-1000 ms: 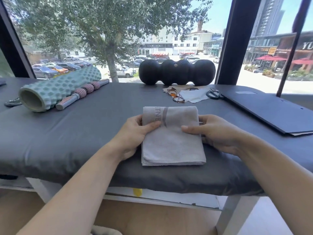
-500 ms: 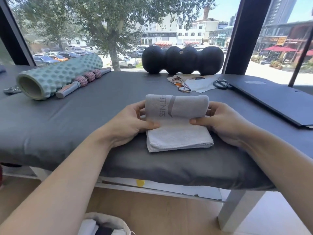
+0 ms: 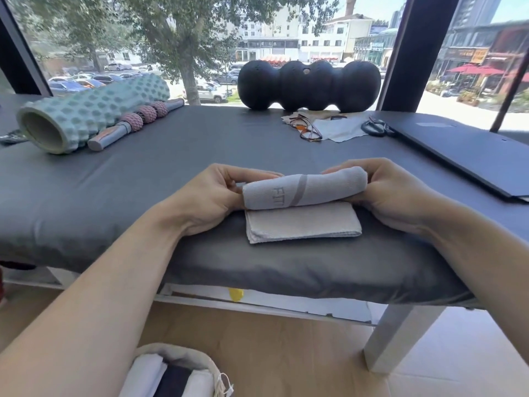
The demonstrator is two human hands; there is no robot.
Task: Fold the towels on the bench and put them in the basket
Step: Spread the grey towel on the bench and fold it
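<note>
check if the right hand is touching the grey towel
Touching. The head view shows the right hand gripping the rolled end of the grey towel, fingers curled over its top.

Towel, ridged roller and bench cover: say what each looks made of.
Towel: soft woven cloth, matte; it rolls and folds limply in both hands. Ridged roller: probably foam, matte teal, moulded bumps around a hollow core. Bench cover: smooth grey fabric or vinyl, slight sheen, wrinkled.

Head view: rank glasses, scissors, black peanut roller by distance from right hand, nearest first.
From the right hand:
1. Scissors, beyond the hand, beside the dark folder.
2. Glasses, beyond and left; close to the scissors' distance.
3. Black peanut roller, at the window edge.
</note>
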